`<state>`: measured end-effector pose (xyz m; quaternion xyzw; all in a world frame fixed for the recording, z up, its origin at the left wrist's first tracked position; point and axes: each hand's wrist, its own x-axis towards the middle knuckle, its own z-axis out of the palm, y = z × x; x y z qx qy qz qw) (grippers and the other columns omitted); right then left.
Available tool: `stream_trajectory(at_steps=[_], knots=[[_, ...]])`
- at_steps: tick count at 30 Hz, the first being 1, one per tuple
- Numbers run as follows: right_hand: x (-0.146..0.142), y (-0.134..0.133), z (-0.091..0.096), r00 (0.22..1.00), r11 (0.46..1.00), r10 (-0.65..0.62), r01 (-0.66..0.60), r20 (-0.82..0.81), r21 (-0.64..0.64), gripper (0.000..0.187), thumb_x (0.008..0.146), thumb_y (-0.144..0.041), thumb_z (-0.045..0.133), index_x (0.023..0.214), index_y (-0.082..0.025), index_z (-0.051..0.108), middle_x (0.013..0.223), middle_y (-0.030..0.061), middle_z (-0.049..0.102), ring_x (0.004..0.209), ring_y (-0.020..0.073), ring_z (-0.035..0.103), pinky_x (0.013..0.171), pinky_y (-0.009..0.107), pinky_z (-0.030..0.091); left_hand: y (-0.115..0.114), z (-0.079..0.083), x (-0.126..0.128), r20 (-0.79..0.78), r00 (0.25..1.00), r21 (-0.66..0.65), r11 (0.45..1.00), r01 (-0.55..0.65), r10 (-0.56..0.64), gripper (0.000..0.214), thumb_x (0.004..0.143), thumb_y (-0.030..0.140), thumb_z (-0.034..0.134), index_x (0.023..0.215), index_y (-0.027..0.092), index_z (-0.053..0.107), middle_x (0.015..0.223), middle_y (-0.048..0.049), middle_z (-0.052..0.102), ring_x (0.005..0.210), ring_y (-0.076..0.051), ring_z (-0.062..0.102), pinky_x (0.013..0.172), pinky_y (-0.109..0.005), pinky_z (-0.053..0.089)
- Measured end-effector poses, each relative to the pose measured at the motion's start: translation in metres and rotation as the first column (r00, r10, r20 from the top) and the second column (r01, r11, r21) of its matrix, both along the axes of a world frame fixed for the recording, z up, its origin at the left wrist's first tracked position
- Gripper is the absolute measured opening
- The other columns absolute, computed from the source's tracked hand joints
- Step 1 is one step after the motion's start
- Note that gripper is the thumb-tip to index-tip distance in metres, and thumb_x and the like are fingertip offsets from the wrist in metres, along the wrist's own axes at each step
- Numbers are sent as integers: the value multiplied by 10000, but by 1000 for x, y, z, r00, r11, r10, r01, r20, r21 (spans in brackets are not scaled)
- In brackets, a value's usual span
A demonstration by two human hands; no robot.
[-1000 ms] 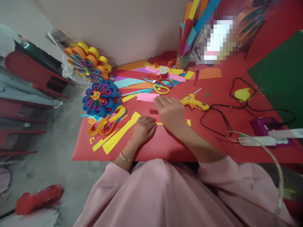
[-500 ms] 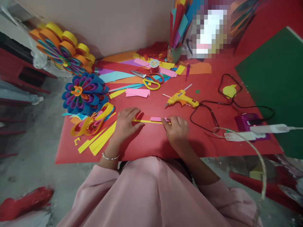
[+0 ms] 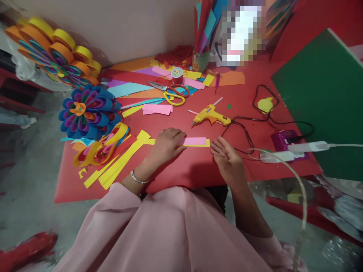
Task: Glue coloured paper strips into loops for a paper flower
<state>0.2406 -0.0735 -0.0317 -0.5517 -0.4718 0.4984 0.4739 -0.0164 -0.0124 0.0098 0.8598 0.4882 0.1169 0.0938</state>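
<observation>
A pink paper strip (image 3: 195,141) lies on top of a longer yellow paper strip (image 3: 207,143) on the red table. My left hand (image 3: 168,145) rests flat across both strips, fingers stretched out, covering their left part. Just past the right end of the yellow strip is my right hand (image 3: 229,160), open, its palm partly turned up and holding nothing. Beyond the strips lies a yellow glue gun (image 3: 213,115) with its nozzle pointing left. Two pink paper pieces (image 3: 157,109) sit above my left hand, and more yellow strips (image 3: 121,162) fan out to its left.
Scissors (image 3: 173,94), a thread spool (image 3: 177,75) and coloured paper lie at the back. Paper-loop flowers (image 3: 87,111) stand on the left. A black cord (image 3: 249,120) runs to a purple power box (image 3: 286,139) at right, beside a green board (image 3: 320,102).
My left hand has moved right onto the strips and pressed flat. My right hand has let go of the strips' right end and opened. The yellow strip now lies face up; the view shifted slightly.
</observation>
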Motion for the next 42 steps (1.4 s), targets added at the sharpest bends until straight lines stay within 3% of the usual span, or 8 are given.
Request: stream_trajectory(at_steps=[4, 10, 14, 19, 23, 31, 37, 42], knots=[[-7, 7, 3, 993, 996, -1, -10, -121, -87, 642, 858, -279, 649, 1490, -221, 549, 1479, 173, 636, 1374, 328, 619, 1155, 580, 518, -2, 0, 12, -43, 999, -4, 1000, 20, -20, 181, 1029, 330, 589, 1062, 204, 716, 1092, -102, 726, 1029, -275, 632, 816, -404, 451], [-10, 10, 5, 998, 996, 2, -7, -63, -86, 562, 869, -286, 651, 1425, -217, 606, 1419, 152, 686, 1320, 295, 664, 1139, 527, 546, -17, -7, 18, 12, 1000, 40, 999, -7, 7, 259, 1070, 230, 476, 1004, 197, 724, 1069, -89, 715, 987, -235, 602, 825, -380, 451], [-12, 9, 3, 979, 999, 19, -29, 205, 45, 474, 936, -302, 606, 1401, -219, 639, 1370, 138, 714, 1191, 273, 728, 1041, 486, 607, -21, -13, 20, 27, 999, 64, 998, -21, 19, 254, 1074, 240, 481, 1020, 198, 725, 1085, -83, 714, 990, -231, 592, 831, -378, 456], [-19, 13, 0, 755, 913, -46, -233, 654, 334, 412, 1011, -314, 577, 1392, -188, 672, 1376, 153, 709, 1255, 313, 651, 1094, 538, 524, -22, -9, 18, 58, 998, 34, 999, -21, 19, 220, 1069, 270, 512, 1059, 200, 720, 1099, -76, 724, 1021, -227, 618, 857, -377, 473], [-24, 18, -3, 639, 872, -83, -325, 765, 367, 321, 1042, -326, 565, 1281, -216, 748, 1337, 119, 735, 1136, 294, 630, 1005, 489, 532, -39, -1, -2, 89, 990, 69, 991, -115, 108, 213, 1052, 322, 556, 1097, 191, 718, 1130, -88, 727, 1039, -229, 640, 860, -380, 492], [-17, 22, -5, 637, 860, -78, -347, 767, 375, 317, 1035, -222, 512, 1145, -275, 804, 1284, 72, 763, 1024, 282, 584, 936, 484, 529, -83, -4, -73, 78, 876, 156, 862, -483, 477, 237, 1028, 300, 542, 941, 205, 741, 1008, -93, 747, 962, -247, 666, 850, -406, 531], [-15, 24, -6, 616, 853, -71, -370, 785, 368, 322, 1033, -206, 509, 1144, -263, 805, 1281, 73, 766, 1027, 280, 586, 923, 468, 531, -82, -10, -98, 112, 818, 179, 798, -575, 564, 252, 1030, 325, 538, 1003, 188, 748, 1067, -109, 754, 982, -251, 678, 852, -394, 540], [-15, 24, -7, 607, 851, -87, -367, 790, 376, 307, 1023, -196, 530, 1146, -253, 805, 1282, 67, 767, 1016, 277, 581, 916, 456, 536, -70, -8, -91, 149, 816, 220, 786, -578, 559, 253, 1023, 352, 559, 968, 198, 752, 1046, -95, 741, 982, -244, 673, 827, -383, 534]])
